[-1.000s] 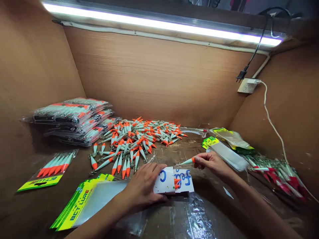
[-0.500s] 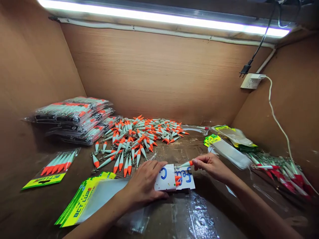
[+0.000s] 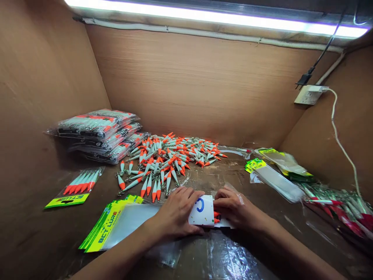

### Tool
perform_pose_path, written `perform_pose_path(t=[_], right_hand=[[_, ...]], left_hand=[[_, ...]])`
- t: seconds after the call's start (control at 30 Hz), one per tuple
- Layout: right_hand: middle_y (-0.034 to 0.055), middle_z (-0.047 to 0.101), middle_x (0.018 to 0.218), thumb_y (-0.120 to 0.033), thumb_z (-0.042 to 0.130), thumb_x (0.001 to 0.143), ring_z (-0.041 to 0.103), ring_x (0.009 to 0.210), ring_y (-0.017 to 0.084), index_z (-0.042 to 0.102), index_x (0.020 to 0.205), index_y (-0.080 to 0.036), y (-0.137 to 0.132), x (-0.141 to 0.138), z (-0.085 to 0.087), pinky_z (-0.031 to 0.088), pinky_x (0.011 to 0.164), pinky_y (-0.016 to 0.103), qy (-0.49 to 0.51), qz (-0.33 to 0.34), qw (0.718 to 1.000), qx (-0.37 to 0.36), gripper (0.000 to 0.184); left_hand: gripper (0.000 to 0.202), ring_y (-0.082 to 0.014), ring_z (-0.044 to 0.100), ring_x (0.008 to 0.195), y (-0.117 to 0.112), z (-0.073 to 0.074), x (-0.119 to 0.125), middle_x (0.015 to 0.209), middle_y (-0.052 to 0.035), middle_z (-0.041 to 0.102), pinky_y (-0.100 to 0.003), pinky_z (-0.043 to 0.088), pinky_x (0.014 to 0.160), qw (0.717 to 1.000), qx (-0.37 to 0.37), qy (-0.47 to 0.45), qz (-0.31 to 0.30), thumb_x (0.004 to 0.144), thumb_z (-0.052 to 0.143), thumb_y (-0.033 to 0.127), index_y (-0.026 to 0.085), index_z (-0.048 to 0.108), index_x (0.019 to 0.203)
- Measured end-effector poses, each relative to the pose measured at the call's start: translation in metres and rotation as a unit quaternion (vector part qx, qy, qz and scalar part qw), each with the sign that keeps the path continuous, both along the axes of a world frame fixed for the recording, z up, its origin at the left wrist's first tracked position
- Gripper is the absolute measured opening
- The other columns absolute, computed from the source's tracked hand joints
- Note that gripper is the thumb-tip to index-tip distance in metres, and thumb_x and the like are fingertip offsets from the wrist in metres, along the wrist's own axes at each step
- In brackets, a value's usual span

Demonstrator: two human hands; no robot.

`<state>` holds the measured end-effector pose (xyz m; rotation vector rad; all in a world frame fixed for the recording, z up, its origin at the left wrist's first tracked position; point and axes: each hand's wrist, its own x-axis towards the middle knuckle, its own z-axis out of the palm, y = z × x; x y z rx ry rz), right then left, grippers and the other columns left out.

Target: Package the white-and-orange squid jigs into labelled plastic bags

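My left hand [image 3: 176, 213] lies flat over a small white card [image 3: 203, 211] with blue writing, fingers pressed on its left part. My right hand [image 3: 233, 208] is closed at the card's right edge, fingers curled on orange-tipped lures [image 3: 216, 217] that stick out from under the card. A clear bag with a yellow-green "BCT LURE" header [image 3: 116, 227] lies under my left wrist. Beyond the hands is a heap of white lures with orange tips [image 3: 166, 159].
Stacked filled packs [image 3: 100, 132] sit at the back left, one filled pack [image 3: 76, 188] lies flat at the left. Empty bags [image 3: 271, 173] and red-tipped lures [image 3: 335, 202] lie at the right. Brown walls enclose the table; a socket [image 3: 309, 94] hangs on the right wall.
My right hand brought the single lure down to the card and now rests closed against its right edge. The left hand stayed on the card. The view shifted left.
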<state>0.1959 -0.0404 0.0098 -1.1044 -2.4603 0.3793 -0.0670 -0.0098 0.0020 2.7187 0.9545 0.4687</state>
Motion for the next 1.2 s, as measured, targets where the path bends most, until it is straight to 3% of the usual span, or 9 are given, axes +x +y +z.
perform_pose_path(t=[0.1, 0.2, 0.37, 0.5, 0.67, 0.83, 0.97, 1.1, 1.2], right_hand=[[0.0048, 0.069, 0.095, -0.028, 0.059, 0.098, 0.06, 0.089, 0.018, 0.074, 0.11, -0.027, 0.012, 0.013, 0.018, 0.046, 0.078, 0.029, 0.047, -0.008, 0.998, -0.031, 0.02], [0.0046, 0.07, 0.091, -0.031, 0.058, 0.099, 0.061, 0.083, 0.017, 0.076, 0.103, -0.024, 0.04, 0.006, 0.034, 0.045, 0.073, 0.029, 0.08, -0.06, 0.995, 0.008, 0.019], [0.0057, 0.07, 0.092, -0.022, 0.062, 0.096, 0.06, 0.086, 0.019, 0.076, 0.097, -0.021, 0.099, -0.075, 0.048, 0.043, 0.078, 0.031, -0.008, 0.027, 0.987, 0.159, 0.014], [0.0092, 0.07, 0.097, -0.015, 0.055, 0.095, 0.056, 0.096, 0.023, 0.073, 0.097, -0.02, 0.129, -0.152, 0.057, 0.042, 0.079, 0.033, -0.164, 0.093, 0.95, 0.25, 0.019], [0.0163, 0.069, 0.104, -0.011, 0.054, 0.091, 0.055, 0.101, 0.028, 0.072, 0.089, -0.013, 0.154, -0.183, 0.058, 0.042, 0.083, 0.038, -0.222, 0.07, 0.935, 0.268, 0.018], [0.0136, 0.07, 0.097, -0.015, 0.052, 0.095, 0.058, 0.094, 0.024, 0.072, 0.091, -0.014, 0.163, -0.177, 0.051, 0.042, 0.081, 0.035, -0.177, 0.044, 0.953, 0.244, 0.02], [0.0062, 0.072, 0.096, -0.021, 0.054, 0.099, 0.061, 0.086, 0.017, 0.071, 0.101, -0.017, 0.152, -0.161, 0.057, 0.043, 0.075, 0.025, -0.118, 0.028, 0.97, 0.212, 0.018], [0.0003, 0.072, 0.081, -0.03, 0.06, 0.097, 0.062, 0.071, 0.013, 0.073, 0.101, -0.018, 0.121, -0.095, 0.071, 0.043, 0.064, 0.022, 0.012, -0.007, 0.996, 0.09, 0.019], [0.0003, 0.072, 0.081, -0.04, 0.069, 0.089, 0.063, 0.071, 0.016, 0.076, 0.09, -0.02, 0.084, -0.023, 0.07, 0.043, 0.064, 0.024, 0.065, -0.099, 0.992, 0.045, 0.021]], left_hand=[[0.094, -0.0338, 0.055, 0.109, -0.001, 0.0, -0.001, 0.12, -0.0089, 0.06, -0.049, 0.042, 0.099, 1.0, -0.002, -0.006, -0.005, 0.063, 0.076, 0.074, 0.028, 0.046, 0.139], [0.093, -0.0337, 0.056, 0.108, -0.002, 0.0, -0.001, 0.119, -0.0096, 0.061, -0.05, 0.041, 0.1, 1.0, 0.004, -0.011, -0.014, 0.064, 0.071, 0.078, 0.026, 0.046, 0.138], [0.094, -0.0348, 0.056, 0.11, -0.005, -0.003, -0.001, 0.118, -0.0108, 0.061, -0.05, 0.042, 0.101, 1.0, 0.002, -0.006, -0.014, 0.062, 0.068, 0.083, 0.025, 0.051, 0.134], [0.1, -0.035, 0.056, 0.113, -0.007, -0.008, -0.004, 0.122, -0.0102, 0.061, -0.048, 0.041, 0.103, 1.0, 0.001, -0.006, -0.003, 0.059, 0.07, 0.083, 0.027, 0.047, 0.139], [0.1, -0.0348, 0.057, 0.108, -0.006, -0.01, -0.006, 0.117, -0.011, 0.061, -0.047, 0.044, 0.098, 1.0, 0.004, -0.004, -0.009, 0.058, 0.066, 0.087, 0.027, 0.049, 0.137], [0.1, -0.0345, 0.057, 0.107, -0.005, -0.014, -0.007, 0.117, -0.012, 0.061, -0.047, 0.041, 0.101, 0.999, 0.026, -0.016, -0.02, 0.059, 0.063, 0.089, 0.024, 0.051, 0.134], [0.103, -0.0345, 0.057, 0.108, -0.004, -0.015, -0.008, 0.117, -0.0115, 0.062, -0.048, 0.041, 0.101, 0.999, 0.032, -0.016, -0.004, 0.059, 0.064, 0.089, 0.026, 0.048, 0.139], [0.098, -0.035, 0.057, 0.11, 0.0, -0.011, -0.01, 0.12, -0.0109, 0.06, -0.049, 0.042, 0.1, 0.999, 0.026, -0.019, 0.018, 0.06, 0.067, 0.085, 0.026, 0.048, 0.137], [0.096, -0.0352, 0.055, 0.112, 0.004, -0.008, -0.012, 0.12, -0.0096, 0.06, -0.049, 0.041, 0.102, 0.999, 0.028, -0.019, 0.041, 0.06, 0.075, 0.078, 0.027, 0.048, 0.137]])
